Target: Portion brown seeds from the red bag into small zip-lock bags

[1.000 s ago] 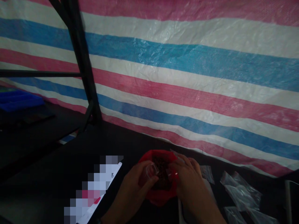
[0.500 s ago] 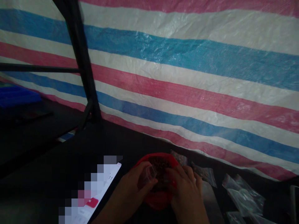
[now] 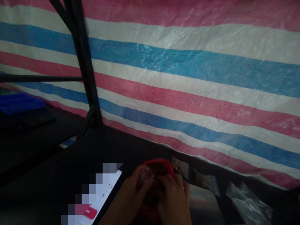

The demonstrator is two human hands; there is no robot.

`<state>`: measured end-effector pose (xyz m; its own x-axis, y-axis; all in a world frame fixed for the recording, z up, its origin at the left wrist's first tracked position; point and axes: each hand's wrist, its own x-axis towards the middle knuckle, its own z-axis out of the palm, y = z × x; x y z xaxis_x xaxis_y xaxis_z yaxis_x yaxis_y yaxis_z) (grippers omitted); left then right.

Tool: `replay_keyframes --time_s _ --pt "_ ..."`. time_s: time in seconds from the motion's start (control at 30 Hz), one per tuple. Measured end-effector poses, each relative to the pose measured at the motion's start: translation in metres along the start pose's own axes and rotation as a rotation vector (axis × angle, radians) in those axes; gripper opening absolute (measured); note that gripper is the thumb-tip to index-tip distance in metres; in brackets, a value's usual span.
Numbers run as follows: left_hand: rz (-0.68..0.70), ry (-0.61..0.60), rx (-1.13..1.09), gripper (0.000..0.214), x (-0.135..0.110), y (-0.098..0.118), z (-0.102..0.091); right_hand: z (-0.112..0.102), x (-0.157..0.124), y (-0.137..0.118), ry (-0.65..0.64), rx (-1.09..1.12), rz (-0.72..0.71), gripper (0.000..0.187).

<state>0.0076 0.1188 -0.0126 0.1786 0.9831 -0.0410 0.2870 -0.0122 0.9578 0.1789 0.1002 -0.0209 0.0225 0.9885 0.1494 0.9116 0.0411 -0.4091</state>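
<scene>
Low in the middle of the head view, a red bag [image 3: 172, 167] stands open with dark brown small pieces [image 3: 159, 168] inside. My left hand [image 3: 134, 190] is closed around a small clear plastic cup [image 3: 146, 174] over the left side of the bag. Across from it, my right hand [image 3: 173, 193] has its fingers bent down over the brown pieces, close to the cup. Its fingertips are hard to see in the dark, and whatever they pinch is hidden.
Behind the bag lie two filled zip bags [image 3: 180, 166] [image 3: 206, 181]. Flat clear bags [image 3: 249, 203] are at right. A silver plate [image 3: 205, 203] lies beside my right hand, a lit phone [image 3: 103, 200] at left. A black frame post [image 3: 85, 68] stands before a striped sheet [image 3: 187, 84].
My right hand has shifted left, closer to the cup, uncovering more of the silver plate. The left hand still holds the cup. The whole view has tilted up slightly.
</scene>
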Motion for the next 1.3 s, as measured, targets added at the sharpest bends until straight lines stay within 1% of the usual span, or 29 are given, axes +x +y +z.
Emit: replay_keyframes --time_s 0.1,0.17,0.27,0.33,0.4,0.5,0.57,0.63,0.73,0.77,0.9,1.0,1.13,1.2,1.3 --pt "-0.004 0.007 -0.090 0.038 0.000 0.000 -0.001 -0.002 0.005 -0.013 -0.025 0.107 0.062 0.045" --pt "-0.010 0.050 -0.125 0.040 0.000 0.000 -0.003 -0.004 0.007 -0.015 -0.030 0.143 0.089 0.047" --pt "-0.025 0.108 -0.144 0.037 0.002 -0.002 -0.005 -0.007 0.009 -0.010 -0.011 0.161 0.122 0.050" --pt "-0.018 0.100 -0.111 0.037 0.002 -0.004 -0.007 -0.007 0.010 -0.004 0.012 0.169 0.151 0.047" --pt "-0.009 0.089 -0.018 0.037 0.003 -0.006 -0.007 -0.007 0.011 0.001 0.076 0.158 0.159 0.042" --pt "-0.014 0.094 0.125 0.040 0.005 -0.011 -0.005 -0.011 0.011 0.006 0.228 0.095 0.101 0.037" --pt "-0.022 0.091 0.173 0.042 0.006 -0.014 -0.002 -0.016 0.010 0.009 0.298 0.035 0.026 0.036" --pt "-0.020 0.081 0.194 0.045 0.007 -0.018 0.000 -0.021 0.010 0.014 0.307 -0.015 -0.111 0.036" --pt "-0.009 0.070 0.203 0.050 0.009 -0.024 0.004 -0.027 0.012 0.020 0.271 -0.066 -0.340 0.039" --pt "-0.004 0.061 0.200 0.052 0.009 -0.026 0.004 -0.028 0.012 0.021 0.272 -0.082 -0.387 0.041" --pt "-0.002 0.027 0.168 0.057 0.009 -0.027 0.004 -0.030 0.013 0.019 0.317 -0.164 -0.489 0.048" --pt "0.007 0.019 0.114 0.055 0.007 -0.024 0.002 -0.026 0.014 0.020 0.378 -0.207 -0.516 0.049" --pt "0.004 0.045 0.105 0.054 0.006 -0.021 0.000 -0.014 0.016 0.026 0.485 -0.233 -0.433 0.046" --pt "-0.004 0.056 0.117 0.053 0.007 -0.020 0.000 -0.008 0.018 0.028 0.489 -0.233 -0.408 0.041" --pt "-0.011 0.061 0.119 0.052 0.008 -0.020 -0.001 -0.004 0.020 0.029 0.467 -0.239 -0.406 0.038"
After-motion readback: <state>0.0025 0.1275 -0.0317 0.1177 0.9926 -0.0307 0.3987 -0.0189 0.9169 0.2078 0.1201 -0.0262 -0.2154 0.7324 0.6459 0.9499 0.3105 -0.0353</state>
